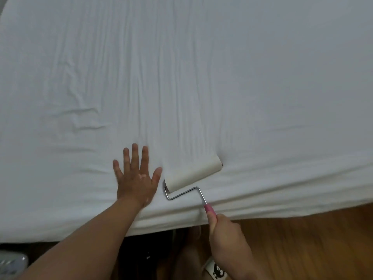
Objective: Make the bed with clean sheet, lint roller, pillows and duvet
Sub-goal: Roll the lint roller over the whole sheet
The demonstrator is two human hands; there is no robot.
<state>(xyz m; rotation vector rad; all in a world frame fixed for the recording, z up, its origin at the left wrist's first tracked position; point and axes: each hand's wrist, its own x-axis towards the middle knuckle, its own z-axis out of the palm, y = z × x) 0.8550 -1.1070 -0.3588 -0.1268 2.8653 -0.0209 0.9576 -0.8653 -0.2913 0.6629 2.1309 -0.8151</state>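
We note white sheet [181,77] spread over bed [161,224], creased in long ridges at centre and left. Left grip [136,182] lies flat on sheet near front edge, fingers straight and splayed, holding nothing. Right grip [226,233] wraps pink handle [210,209] of lint roller [192,172], thumb laid along handle. Roller's white drum rests on sheet, tilted, just beside left thumb. Wooden floor [302,249] shows below bed edge at right. Printed band [216,268] sits on right wrist. We cannot identify grey object [12,263] at lower left.
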